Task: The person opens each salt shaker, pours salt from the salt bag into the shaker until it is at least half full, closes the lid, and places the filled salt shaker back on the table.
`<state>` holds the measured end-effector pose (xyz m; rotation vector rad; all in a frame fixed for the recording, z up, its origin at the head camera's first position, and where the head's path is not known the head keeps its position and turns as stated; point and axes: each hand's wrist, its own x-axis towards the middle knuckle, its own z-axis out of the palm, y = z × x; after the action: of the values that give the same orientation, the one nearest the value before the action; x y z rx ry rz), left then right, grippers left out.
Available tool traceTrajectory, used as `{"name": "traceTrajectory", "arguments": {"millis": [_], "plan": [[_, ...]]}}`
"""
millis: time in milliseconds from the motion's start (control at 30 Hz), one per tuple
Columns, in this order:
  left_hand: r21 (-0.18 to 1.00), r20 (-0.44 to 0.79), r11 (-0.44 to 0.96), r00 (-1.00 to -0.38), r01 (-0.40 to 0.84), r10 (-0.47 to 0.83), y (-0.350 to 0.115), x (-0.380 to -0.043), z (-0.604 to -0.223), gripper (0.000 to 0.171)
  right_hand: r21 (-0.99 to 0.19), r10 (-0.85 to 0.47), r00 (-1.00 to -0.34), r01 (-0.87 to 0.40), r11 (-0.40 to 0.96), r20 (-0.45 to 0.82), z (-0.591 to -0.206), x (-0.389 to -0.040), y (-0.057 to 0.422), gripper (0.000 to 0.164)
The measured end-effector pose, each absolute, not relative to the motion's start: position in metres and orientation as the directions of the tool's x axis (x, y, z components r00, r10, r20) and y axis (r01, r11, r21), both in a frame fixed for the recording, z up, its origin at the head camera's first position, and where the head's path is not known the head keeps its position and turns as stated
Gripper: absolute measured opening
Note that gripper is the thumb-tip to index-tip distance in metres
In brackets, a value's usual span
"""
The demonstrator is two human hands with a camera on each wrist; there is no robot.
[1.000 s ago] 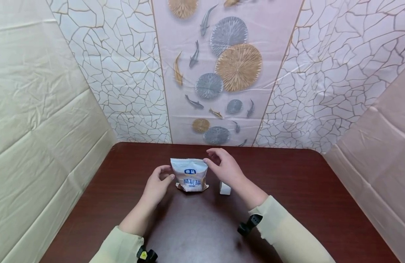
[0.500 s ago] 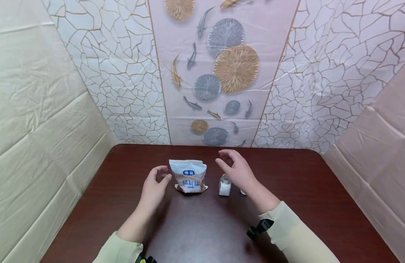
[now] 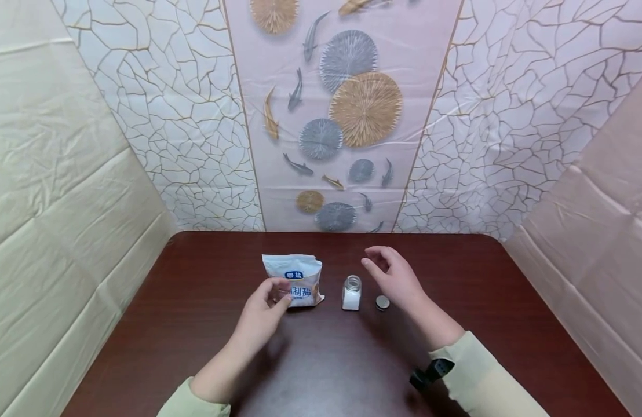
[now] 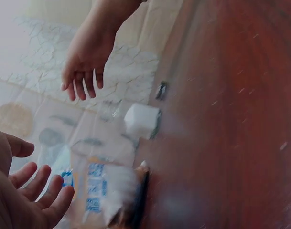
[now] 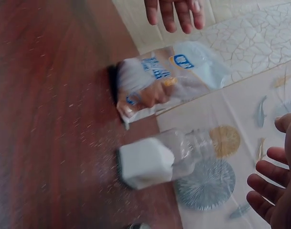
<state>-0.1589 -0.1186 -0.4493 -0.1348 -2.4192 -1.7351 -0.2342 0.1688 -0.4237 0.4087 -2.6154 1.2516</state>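
Observation:
A pale blue and white bag of salt point(image 3: 300, 269) with blue lettering stands upright on the table. My left hand point(image 3: 262, 310), fingers loosely bent, overlaps its lower left in the head view; the left wrist view shows the palm point(image 4: 14, 195) with nothing in it. To the bag's right is a small uncapped glass jar point(image 3: 351, 296), partly filled with white salt point(image 5: 147, 162). Its round metal lid point(image 3: 382, 302) lies beside it. My right hand point(image 3: 396, 281) is raised behind the lid, holding nothing, its fingers relaxed and apart in the right wrist view.
The dark red-brown table point(image 3: 196, 278) has rounded far corners. White specks are scattered on its surface near the jar in the right wrist view. Patterned sheeting point(image 3: 196, 127) hangs behind, and plain cream sheeting point(image 3: 44, 174) walls the left side.
My right hand has drawn away rightward from the salt bag, uncovering the jar and its lid. My left hand has moved right and nearer, in front of the bag. The bag stays standing.

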Motion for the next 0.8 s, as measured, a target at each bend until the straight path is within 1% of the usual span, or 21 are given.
{"name": "traceTrajectory", "arguments": {"millis": [133,267,367,533,667,800], "plan": [[0.918,0.173,0.349,-0.982,0.186,0.069,-0.105,-0.156,-0.456,0.025,-0.704,-0.155,-0.945,-0.319,0.635,0.289,-0.431,-0.229,0.179,0.035],[0.919,0.17,0.331,-0.972,0.215,0.159,-0.092,-0.155,-0.463,0.027,-0.689,-0.145,-0.948,-0.306,0.657,0.283,-0.441,-0.225,0.188,0.033],[0.919,0.159,0.326,-0.965,0.221,0.206,-0.082,-0.156,-0.469,0.031,-0.671,-0.158,-0.948,-0.307,0.675,0.276,-0.45,-0.223,0.193,0.031],[0.917,0.114,0.345,-0.962,0.198,0.249,-0.067,-0.16,-0.477,0.042,-0.631,-0.196,-0.955,-0.294,0.718,0.222,-0.462,-0.217,0.196,0.026],[0.915,0.095,0.356,-0.959,0.19,0.268,-0.055,-0.165,-0.483,0.045,-0.596,-0.197,-0.963,-0.269,0.757,0.184,-0.468,-0.214,0.199,0.024],[0.916,0.094,0.352,-0.955,0.193,0.28,-0.047,-0.171,-0.487,0.048,-0.554,-0.184,-0.975,-0.222,0.802,0.124,-0.472,-0.213,0.202,0.026]]}}
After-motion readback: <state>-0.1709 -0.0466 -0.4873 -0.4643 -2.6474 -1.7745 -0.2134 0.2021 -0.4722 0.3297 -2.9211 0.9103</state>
